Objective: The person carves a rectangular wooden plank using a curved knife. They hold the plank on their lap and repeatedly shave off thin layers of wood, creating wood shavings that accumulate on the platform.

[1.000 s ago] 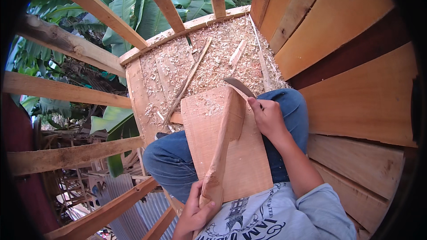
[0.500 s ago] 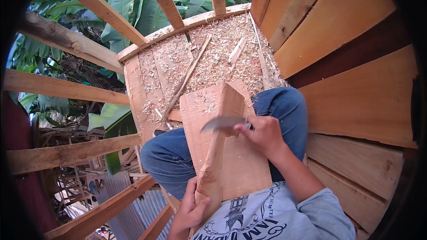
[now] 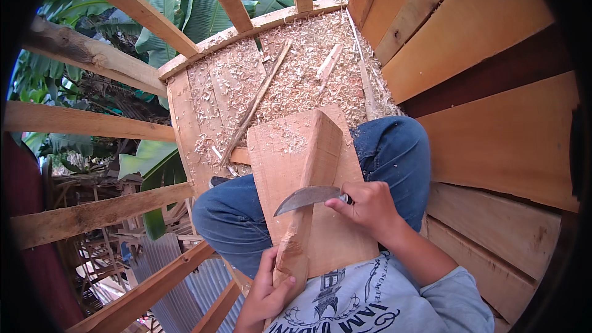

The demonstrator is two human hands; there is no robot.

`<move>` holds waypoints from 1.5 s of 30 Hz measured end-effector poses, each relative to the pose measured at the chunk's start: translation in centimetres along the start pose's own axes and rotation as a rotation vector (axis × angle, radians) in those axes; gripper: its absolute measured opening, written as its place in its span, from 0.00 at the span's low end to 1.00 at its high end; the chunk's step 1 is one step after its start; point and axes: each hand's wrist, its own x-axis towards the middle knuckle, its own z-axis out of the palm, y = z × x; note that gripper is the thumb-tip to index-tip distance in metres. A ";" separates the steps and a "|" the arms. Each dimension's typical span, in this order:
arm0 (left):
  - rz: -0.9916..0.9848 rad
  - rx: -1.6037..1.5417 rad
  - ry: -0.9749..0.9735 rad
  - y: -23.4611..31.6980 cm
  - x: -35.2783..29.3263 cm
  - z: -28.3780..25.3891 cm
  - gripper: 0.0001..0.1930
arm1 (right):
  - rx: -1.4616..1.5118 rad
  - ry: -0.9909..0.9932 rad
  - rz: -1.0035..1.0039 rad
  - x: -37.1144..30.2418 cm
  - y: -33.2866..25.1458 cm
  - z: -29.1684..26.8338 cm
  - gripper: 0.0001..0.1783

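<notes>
Nearest to us, the left hand (image 3: 271, 290) has its fingers clamped round the narrow lower end of a shaped wooden piece (image 3: 298, 234), which slants up and away across a flat board (image 3: 350, 234) laid over the lap, just in front of the grey shirt (image 3: 364, 296). Farther up, the right hand (image 3: 367, 206) has its fingers closed on the handle of a curved knife (image 3: 305, 198); the blade lies across the piece's edge, seemingly touching it, its tip pointing left.

We would worry first about a slip: a stroke drawn toward the body could skid off a hard patch of grain and reach the left fingers or the shirt. The piece is held by hand at one end only, as far as we can see, so a hard push might roll it — and the board, resting on bent legs in blue jeans (image 3: 228, 228), could rock with it. Too deep a bite could also split off more wood than wanted.

Beyond the knees, pale shavings (image 3: 302, 80) cover much of the plank floor (image 3: 183, 123), with a long thin stick (image 3: 262, 102) lying among them; loose curls there might make footing slippery. Wide planks (image 3: 475, 43) rise on the right, spaced wooden rails (image 3: 132, 15) on the left, and past them we see broad green leaves (image 3: 166, 24).
</notes>
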 end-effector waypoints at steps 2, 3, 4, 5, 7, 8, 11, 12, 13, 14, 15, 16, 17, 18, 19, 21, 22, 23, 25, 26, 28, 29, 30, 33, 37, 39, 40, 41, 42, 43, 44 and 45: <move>0.007 0.038 0.009 0.0 -0.2 0.0 0.28 | -0.047 -0.026 -0.008 0.5 0.5 0.0 0.31; 0.010 0.054 0.010 -0.1 -0.2 -0.1 0.28 | -0.072 -0.038 -0.011 1.0 1.0 -0.1 0.31; 0.017 0.071 0.013 0.0 -0.2 -0.1 0.28 | -0.065 0.036 0.016 1.8 2.0 0.2 0.32; 0.015 0.092 0.014 0.1 -0.3 0.0 0.28 | -0.010 0.070 0.140 2.9 3.3 0.2 0.34; 0.008 0.132 0.015 0.5 -0.6 0.7 0.29 | 0.101 0.135 0.388 4.7 5.3 -0.2 0.38; 0.022 0.153 -0.002 0.8 -0.6 1.1 0.29 | 0.150 0.119 0.395 5.1 5.2 -0.3 0.38; 0.020 0.175 -0.013 1.4 -0.5 1.9 0.30 | 0.319 0.121 0.397 5.5 4.6 -0.6 0.38; -0.008 0.154 0.007 1.5 -0.6 1.7 0.30 | 0.389 0.157 0.383 4.8 4.3 -0.6 0.37; -0.034 0.131 0.022 1.5 -0.7 1.5 0.30 | 0.456 0.195 0.371 4.1 4.2 -0.6 0.37; -0.023 0.158 0.013 1.5 -0.6 1.3 0.30 | 0.468 0.192 0.360 3.5 4.4 -0.8 0.37; -0.011 0.184 0.004 1.5 -0.6 1.1 0.30 | 0.481 0.188 0.348 2.8 4.7 -0.9 0.36; -0.002 0.207 -0.005 1.6 -0.6 1.2 0.30 | 0.492 0.181 0.338 2.2 4.9 -1.0 0.36; -0.008 0.255 0.005 1.9 -0.8 1.4 0.30 | 0.494 0.183 0.334 1.8 4.8 -1.0 0.36; -0.013 0.301 0.016 2.5 -1.2 1.7 0.30 | 0.495 0.184 0.329 1.6 4.8 -1.0 0.36; -0.015 0.343 0.031 3.4 -1.4 2.2 0.30 | 0.494 0.180 0.317 1.5 4.7 -1.2 0.36; 0.062 0.472 0.053 4.7 -1.6 2.3 0.29 | 0.535 0.165 0.332 1.3 5.0 -1.2 0.36; 0.167 0.512 0.082 5.1 -1.6 2.3 0.28 | 0.557 0.155 0.336 1.2 5.2 -1.1 0.36; 0.269 0.558 0.115 5.2 -1.6 2.2 0.26 | 0.545 0.138 0.331 1.2 5.3 -1.0 0.37; 0.245 0.648 0.121 5.3 -1.6 2.3 0.31 | 0.519 0.104 0.326 1.1 5.6 -0.9 0.37; 0.223 0.707 0.118 5.5 -1.5 2.3 0.31 | 0.535 0.092 0.325 1.1 5.6 -0.8 0.37; 0.183 0.818 0.109 5.1 -1.4 2.4 0.33 | 0.562 0.072 0.329 1.1 5.7 -0.9 0.37; 0.166 0.870 0.102 4.2 -1.2 2.4 0.34 | 0.576 0.068 0.333 1.0 5.6 -0.9 0.37; 0.149 0.923 0.093 3.5 -0.9 2.4 0.35 | 0.590 0.066 0.338 0.8 5.5 -0.9 0.36; 0.217 1.028 0.067 1.5 0.1 3.6 0.38 | 0.472 0.045 0.275 0.4 5.0 -1.6 0.36; 0.281 1.142 0.102 -0.8 1.5 4.1 0.40 | 0.176 -0.094 0.209 -1.3 3.4 -3.6 0.32; 0.277 1.113 0.106 -0.5 2.1 4.0 0.40 | 0.041 -0.174 0.254 -2.0 2.6 -4.8 0.30; 0.306 1.146 0.150 -1.1 2.4 3.9 0.39 | -0.024 -0.200 0.261 -2.1 1.9 -5.2 0.30; 0.317 1.094 0.162 -1.3 2.4 3.8 0.38 | -0.089 -0.228 0.268 -2.2 1.3 -5.5 0.29; 0.325 1.041 0.174 -1.5 2.5 3.8 0.38 | -0.179 -0.252 0.261 -2.2 0.8 -5.8 0.28; 0.333 0.997 0.187 -1.5 2.5 3.6 0.38 | -0.214 -0.251 0.235 -2.2 0.4 -5.6 0.28; 0.349 0.961 0.185 -1.7 2.5 3.3 0.37 | -0.249 -0.252 0.208 -2.2 0.1 -5.4 0.28; 0.363 0.924 0.185 -1.9 2.5 3.1 0.37 | -0.284 -0.253 0.179 -2.2 -0.1 -5.2 0.28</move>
